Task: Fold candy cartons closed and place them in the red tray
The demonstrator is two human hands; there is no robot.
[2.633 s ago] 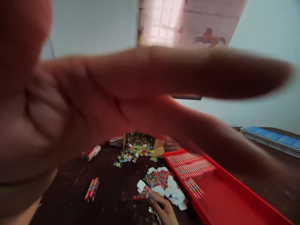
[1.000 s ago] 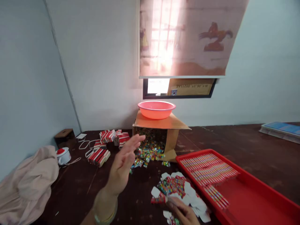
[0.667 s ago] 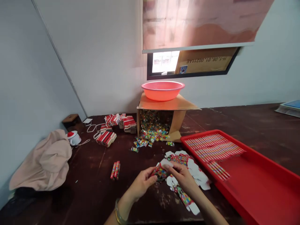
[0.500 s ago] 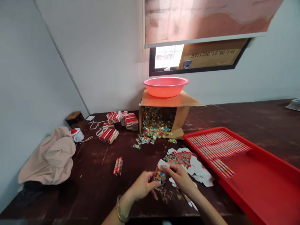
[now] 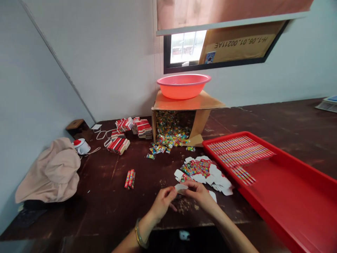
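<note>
"White card (image 5: 181, 188) is what shows between the fingertips. Where exactly?"

"Nearest of all, held between the two hands. The left hand (image 5: 162, 203) pinches its left end and the right hand (image 5: 197, 194) its right, each with thumb and fingers drawn in tight on the edge."

"Its long axis?"

"What shows runs crosswise, hand to hand, so neither is nearer. I count one piece; fingers hide much of it, and I can't tell how it is folded."

"Just beyond?"

"Ahead and leftward of the left hand, two slim boxes (image 5: 130, 179) lie side by side on the counter (image 5: 105, 196), long axes pointing toward the back. Ahead of the right hand, and nearer to it than to the left, is one heap of flat cartons (image 5: 206, 171), overlapping too much to count."

"And right of that?"

"One red tray (image 5: 284, 189) with three rows of slim packets (image 5: 244, 154): two long, one short. Single packets are too fine to number."

"Farther?"

"Wrapped sweets (image 5: 171, 138), past counting, spilling from one cardboard box (image 5: 201, 123). To its left, red-and-white bundles (image 5: 119, 144), perhaps four; on its top, one pink basin (image 5: 184, 89)."
</note>
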